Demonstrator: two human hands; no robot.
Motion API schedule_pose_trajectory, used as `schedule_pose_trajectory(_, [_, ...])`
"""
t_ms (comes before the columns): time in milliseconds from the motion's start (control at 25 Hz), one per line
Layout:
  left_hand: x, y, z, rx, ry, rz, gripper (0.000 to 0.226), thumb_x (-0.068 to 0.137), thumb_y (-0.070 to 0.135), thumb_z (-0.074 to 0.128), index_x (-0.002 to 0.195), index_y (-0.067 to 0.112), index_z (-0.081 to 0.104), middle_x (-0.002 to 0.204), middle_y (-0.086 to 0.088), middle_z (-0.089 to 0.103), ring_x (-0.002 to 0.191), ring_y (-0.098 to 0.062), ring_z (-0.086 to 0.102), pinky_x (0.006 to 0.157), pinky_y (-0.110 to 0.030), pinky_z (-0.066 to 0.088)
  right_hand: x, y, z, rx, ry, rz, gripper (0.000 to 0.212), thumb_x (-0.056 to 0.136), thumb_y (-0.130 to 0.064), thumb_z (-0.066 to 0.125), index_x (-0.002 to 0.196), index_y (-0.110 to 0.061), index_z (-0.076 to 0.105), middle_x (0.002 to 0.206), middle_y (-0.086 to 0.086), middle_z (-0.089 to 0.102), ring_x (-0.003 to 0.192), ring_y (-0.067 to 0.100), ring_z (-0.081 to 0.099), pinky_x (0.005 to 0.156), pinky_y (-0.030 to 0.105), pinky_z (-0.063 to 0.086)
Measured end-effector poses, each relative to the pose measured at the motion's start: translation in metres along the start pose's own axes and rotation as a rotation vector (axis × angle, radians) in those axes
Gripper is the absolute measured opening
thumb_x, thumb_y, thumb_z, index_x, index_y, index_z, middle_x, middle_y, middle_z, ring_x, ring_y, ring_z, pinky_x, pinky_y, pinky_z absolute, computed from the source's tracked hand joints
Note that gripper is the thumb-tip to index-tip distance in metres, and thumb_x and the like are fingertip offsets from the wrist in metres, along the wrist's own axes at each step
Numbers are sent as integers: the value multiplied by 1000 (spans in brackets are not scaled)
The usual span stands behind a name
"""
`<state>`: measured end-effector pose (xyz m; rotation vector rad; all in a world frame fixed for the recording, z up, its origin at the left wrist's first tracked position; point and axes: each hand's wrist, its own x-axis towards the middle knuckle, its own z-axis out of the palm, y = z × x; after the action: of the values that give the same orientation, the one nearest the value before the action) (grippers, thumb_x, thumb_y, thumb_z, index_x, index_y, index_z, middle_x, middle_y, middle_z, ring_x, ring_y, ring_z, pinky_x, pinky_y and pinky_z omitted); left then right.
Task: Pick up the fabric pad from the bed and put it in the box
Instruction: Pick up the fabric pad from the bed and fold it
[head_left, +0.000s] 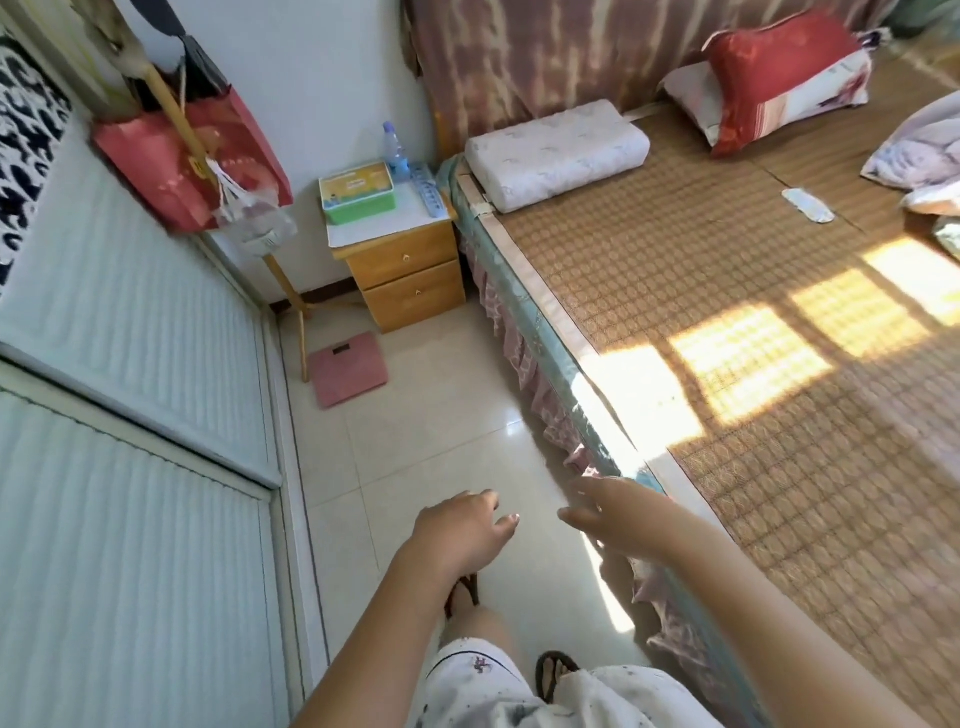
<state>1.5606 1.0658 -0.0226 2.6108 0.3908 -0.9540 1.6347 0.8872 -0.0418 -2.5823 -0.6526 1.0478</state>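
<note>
A small white elongated fabric pad (808, 206) lies flat on the woven mat of the bed (727, 291), far right of centre, well beyond both hands. A green box with a yellow lid (357, 193) sits on the wooden nightstand (405, 270) beside the bed's head. My left hand (462, 530) hangs over the tiled floor with loosely curled fingers, holding nothing. My right hand (613, 512) hovers at the near edge of the bed, fingers spread and empty.
A white pillow (558, 153) and a red pillow (779, 78) lie at the bed's head, with bedding (919, 150) at the right. A water bottle (396, 150) and power strip (428, 189) share the nightstand. A pink scale (348, 369) lies on the floor; a wardrobe (130, 415) stands left.
</note>
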Motion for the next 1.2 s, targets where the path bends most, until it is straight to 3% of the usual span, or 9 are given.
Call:
schedule_pose_trajectory(160, [81,-18,-60,49,-30,76,50,93,48,32,131,18,43,137,-9,49,121,-27,49,94,-38,39,72,-16,-43,18,57,75,51,90,-53,42,131,-21,47,128,3,60,116,23,55,98,37,44])
schedule_pose_trajectory(320, [157,-39,-137,185,-64,172,50,94,46,32,132,16,42,137,-12,49,124,-28,47,98,-39,37,140,-35,-85,62,108,178,40,92,-50,42,115,-19,52,114,3,65,99,20,61,84,31,48])
schedule_pose_trajectory(600, [275,-45,-242,368,-126,338,50,94,45,32,133,16,42,139,-11,48,125,-29,47,101,-42,37,222,-69,-157,192,182,346,48,92,-49,42,134,-25,43,126,1,60,111,21,57,85,31,44])
schedule_pose_trajectory(720, [312,-27,-263,409,-183,395,52,94,46,32,137,17,39,143,-10,46,127,-29,45,102,-42,36,243,-62,-180,249,186,407,44,92,-49,42,128,-24,48,121,2,61,105,21,59,79,30,45])
schedule_pose_trajectory(880, [364,6,-293,412,-243,449,50,95,45,32,135,17,39,140,-10,46,125,-29,47,102,-42,40,272,-38,-216,304,166,528,47,92,-49,41,129,-21,47,127,4,58,112,23,56,94,38,46])
schedule_pose_trajectory(1040, [403,52,-329,457,-199,490,48,95,45,34,132,16,42,136,-10,50,122,-29,49,100,-42,39,294,2,-255,430,206,562,49,92,-49,42,133,-22,45,137,0,53,114,20,57,99,36,45])
schedule_pose_trajectory(1200, [442,103,-360,515,-174,553,41,95,43,34,119,13,49,124,-11,58,112,-29,55,90,-39,43,315,36,-300,459,241,626,52,93,-46,44,135,-18,43,138,7,53,119,25,53,99,38,43])
